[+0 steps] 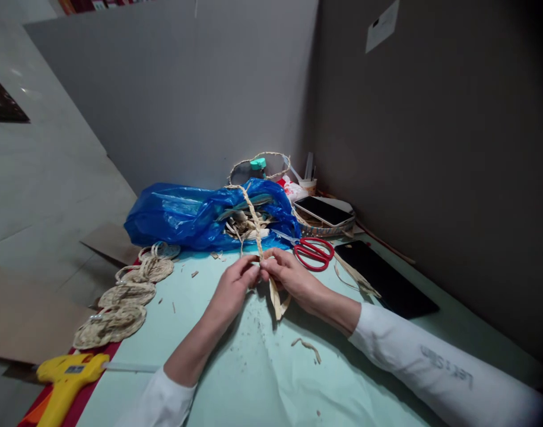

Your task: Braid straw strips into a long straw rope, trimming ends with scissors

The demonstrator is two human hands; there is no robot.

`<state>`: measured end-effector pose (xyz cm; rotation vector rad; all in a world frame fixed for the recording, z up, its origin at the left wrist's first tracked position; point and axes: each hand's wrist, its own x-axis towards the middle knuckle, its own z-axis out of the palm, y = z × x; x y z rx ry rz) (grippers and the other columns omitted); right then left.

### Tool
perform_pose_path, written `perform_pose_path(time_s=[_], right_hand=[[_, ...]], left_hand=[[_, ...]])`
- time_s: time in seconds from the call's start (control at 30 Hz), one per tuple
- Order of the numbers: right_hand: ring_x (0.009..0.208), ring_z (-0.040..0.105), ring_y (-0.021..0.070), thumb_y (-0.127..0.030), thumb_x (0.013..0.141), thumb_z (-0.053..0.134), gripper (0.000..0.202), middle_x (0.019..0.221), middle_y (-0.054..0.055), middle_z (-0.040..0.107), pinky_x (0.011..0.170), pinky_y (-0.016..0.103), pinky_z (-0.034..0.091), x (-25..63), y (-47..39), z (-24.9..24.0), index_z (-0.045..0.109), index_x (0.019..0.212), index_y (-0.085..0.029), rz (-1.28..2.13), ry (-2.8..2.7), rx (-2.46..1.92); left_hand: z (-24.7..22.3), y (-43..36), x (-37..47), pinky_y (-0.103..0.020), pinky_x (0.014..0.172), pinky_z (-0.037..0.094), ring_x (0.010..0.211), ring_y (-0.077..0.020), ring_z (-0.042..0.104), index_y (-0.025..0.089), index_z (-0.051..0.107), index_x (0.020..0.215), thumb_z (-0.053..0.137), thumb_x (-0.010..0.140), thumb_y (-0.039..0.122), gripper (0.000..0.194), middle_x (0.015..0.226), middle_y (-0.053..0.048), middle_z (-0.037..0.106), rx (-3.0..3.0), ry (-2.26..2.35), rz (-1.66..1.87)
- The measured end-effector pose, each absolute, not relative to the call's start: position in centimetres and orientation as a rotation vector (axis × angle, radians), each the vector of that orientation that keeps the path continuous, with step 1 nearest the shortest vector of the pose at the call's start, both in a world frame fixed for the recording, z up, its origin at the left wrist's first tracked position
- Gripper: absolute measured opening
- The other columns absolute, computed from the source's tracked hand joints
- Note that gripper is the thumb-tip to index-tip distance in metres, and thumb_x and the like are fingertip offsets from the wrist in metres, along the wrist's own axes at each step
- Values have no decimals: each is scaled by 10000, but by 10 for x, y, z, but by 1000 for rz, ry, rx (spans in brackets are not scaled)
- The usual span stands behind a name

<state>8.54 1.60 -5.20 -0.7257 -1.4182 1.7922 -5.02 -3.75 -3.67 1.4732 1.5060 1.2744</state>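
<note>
A pale braid of dried plant fibre [255, 218] runs from between my hands up over a blue plastic bag [177, 210] and loops at the back. My left hand [238, 279] is closed, pinching the braid's near end from the left. From the right, my right hand [295, 279] pinches the same spot with thumb and fingers. Loose flat strands [275, 301] hang below the fingers toward me. Inside the bag's mouth lie more dry strips [244, 224]. Red-handled scissors [313, 254] rest just beyond my right hand, their blades pointing at the bag.
Several woven fibre pieces [124, 293] line the table's left edge, with a yellow glue gun [70, 382] nearer me. A phone [324, 210] lies on a basket at the right, and a black flat slab [387, 279] sits before it. Grey panels [200, 89] stand behind.
</note>
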Motion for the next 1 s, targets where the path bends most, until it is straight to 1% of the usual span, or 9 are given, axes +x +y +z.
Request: perform_pose_path(time_s=[0.1,0.17,0.27,0.33,0.47,0.6,0.8,0.9,1.0], right_hand=[[536,518,96,-316,816,571,184,638,-59,528,518,198,394,86,11,-47,451,900,-204,1901,-1446,-696],[530,469,81,-279,834,538,160,662,-58,527,503,181,351,88,12,-46,441,936,-203,1886,-1534,-713],[503,396,84,-226,857,473,135,670,-46,552,487,191,294,92,18,-46,439,984,-198,1756,-1785,-714],[534,430,105,-211,870,459,132,701,-12,598,519,214,294,95,21,-46,462,1000,-188,1430,-2051,-755],[608,533,160,-145,872,443,137,740,67,656,547,265,224,98,19,-42,546,961,-160,508,-2513,-931],[611,586,202,-125,860,432,186,745,106,677,536,314,153,94,5,-35,580,971,-147,74,-2693,-1025],[630,617,226,-93,811,421,344,800,148,690,536,323,194,84,-16,-41,533,1136,-63,8,-2853,-909],[611,600,219,-90,798,418,324,801,162,680,531,323,195,82,-19,-48,553,1089,-45,10,-2871,-801],[540,540,180,-165,857,422,238,720,121,664,532,310,195,85,-16,-48,610,984,-94,138,-2799,-716]], left_hand=[[-43,-34,-49,-222,487,305,492,-91,384,173,573,734,590,778,410,242,615,25,493,1284,1321,1165],[-44,-34,-50,-212,460,236,473,-75,319,170,550,687,605,765,418,266,591,36,454,1267,1339,1157],[-42,-35,-55,-226,491,249,514,-98,343,169,542,576,595,762,392,295,561,19,453,1414,1436,1141],[-42,-35,-56,-241,525,263,540,-120,358,172,551,518,570,763,352,305,525,13,442,1537,1573,1145],[-42,-35,-52,-259,572,279,563,-146,402,178,596,499,533,753,285,283,495,9,472,1619,1884,1248],[-44,-34,-50,-262,570,298,549,-157,444,185,588,468,546,720,282,274,478,3,516,1511,1940,1372],[-46,-34,-49,-242,535,324,567,-157,503,161,678,551,586,630,258,155,527,-13,588,1120,1771,1458],[-46,-36,-45,-238,516,341,528,-145,503,131,695,617,605,625,296,188,542,-29,608,999,1653,1415],[-45,-36,-44,-236,503,333,490,-119,449,130,667,602,638,628,325,199,510,-2,553,1013,1597,1409]])
